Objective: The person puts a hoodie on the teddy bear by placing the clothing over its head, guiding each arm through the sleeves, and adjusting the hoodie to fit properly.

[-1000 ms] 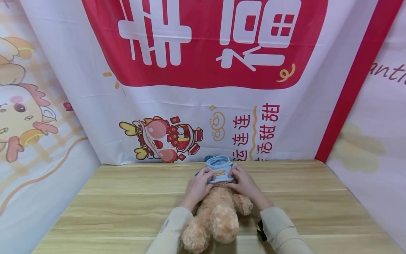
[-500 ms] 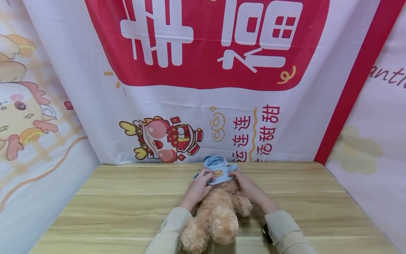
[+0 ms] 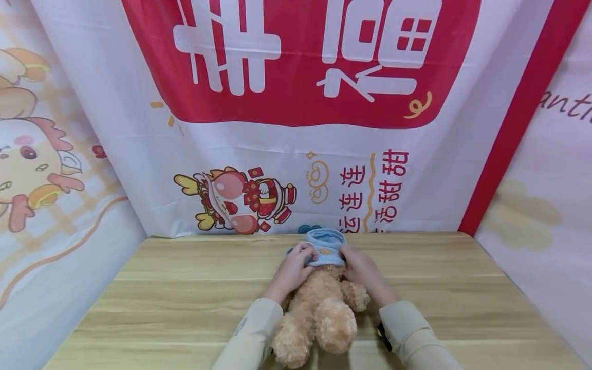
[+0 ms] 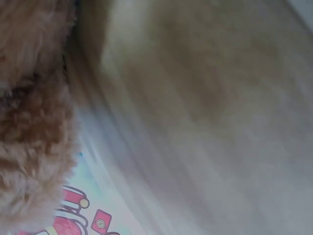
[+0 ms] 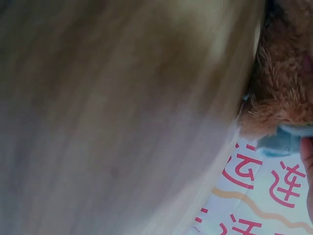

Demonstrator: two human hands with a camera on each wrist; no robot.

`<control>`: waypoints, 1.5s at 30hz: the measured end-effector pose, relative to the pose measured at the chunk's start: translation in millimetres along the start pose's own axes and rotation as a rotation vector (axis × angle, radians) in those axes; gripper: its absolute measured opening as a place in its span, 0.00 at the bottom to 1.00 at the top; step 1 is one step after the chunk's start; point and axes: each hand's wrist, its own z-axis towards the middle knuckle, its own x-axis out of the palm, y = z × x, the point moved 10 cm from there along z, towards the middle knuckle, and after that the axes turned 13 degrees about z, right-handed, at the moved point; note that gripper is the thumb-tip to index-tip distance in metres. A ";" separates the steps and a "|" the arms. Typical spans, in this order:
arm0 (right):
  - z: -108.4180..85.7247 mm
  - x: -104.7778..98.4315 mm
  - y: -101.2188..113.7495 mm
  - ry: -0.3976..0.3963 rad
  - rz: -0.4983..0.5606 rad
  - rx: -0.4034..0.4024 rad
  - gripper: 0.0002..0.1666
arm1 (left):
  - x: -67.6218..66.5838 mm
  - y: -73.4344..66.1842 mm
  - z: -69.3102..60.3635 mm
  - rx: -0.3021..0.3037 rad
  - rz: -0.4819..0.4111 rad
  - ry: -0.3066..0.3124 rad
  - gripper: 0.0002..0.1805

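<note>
A: What did the hands have hold of?

B: The left hand (image 3: 293,267) had its fingers curled on one side of a light-blue doll shirt (image 3: 329,245). The right hand's (image 3: 363,270) fingers seemed to grip the opposite side, though its thumb was hard to make out.

A: How far on was the shirt?

B: Barely. Its hem met the fur of a curly tan plush toy (image 3: 319,288) at what I took for the head end. The far opening (image 3: 326,235) gaped, with no fur showing through.

A: So what was left?

B: If it was going on, nearly everything, I'd judge: head through, arms in, hem down. If it was coming off, little. One moment couldn't settle which. The belly, both legs (image 3: 335,326) and the visible arm (image 3: 355,297) were bare.

A: And where was it all?

B: On the table (image 3: 194,288): the shirt near the middle of the far edge, the toy's legs pointing towards the near edge. A red-and-white banner (image 3: 296,110) hung beyond the far edge.
</note>
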 end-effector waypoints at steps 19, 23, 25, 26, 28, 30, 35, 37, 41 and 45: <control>2.2 4.2 -18.5 -0.019 0.024 0.268 0.27 | 5.4 11.2 6.6 -0.130 0.039 0.059 0.33; 3.5 3.3 -16.1 -0.027 -0.021 0.223 0.22 | 7.2 7.9 9.3 -0.100 0.041 0.086 0.30; 4.7 2.1 -12.4 -0.032 -0.043 0.180 0.19 | 7.1 7.1 10.0 -0.096 0.043 0.094 0.28; 5.3 1.5 -10.6 -0.035 -0.054 0.158 0.19 | 6.9 7.1 10.3 -0.096 0.046 0.095 0.27; 5.6 0.3 -7.3 -0.042 -0.070 0.121 0.19 | 6.1 7.1 10.6 -0.100 0.058 0.094 0.25; 5.2 -1.2 -4.9 -0.059 -0.068 0.086 0.19 | 5.1 7.4 10.4 -0.108 0.069 0.091 0.23; 3.0 -3.5 5.5 -0.097 -0.048 -0.056 0.28 | 2.6 9.4 8.7 -0.141 0.087 0.076 0.21; 2.6 -1.8 9.7 -0.075 -0.021 -0.106 0.35 | 2.2 9.4 8.1 -0.141 0.100 0.066 0.20; 3.5 4.6 9.6 0.006 0.033 -0.084 0.46 | 1.5 6.3 8.6 -0.110 0.143 0.044 0.18; 4.7 6.4 6.5 0.034 0.036 -0.017 0.47 | 2.2 5.0 10.9 -0.108 0.184 0.057 0.18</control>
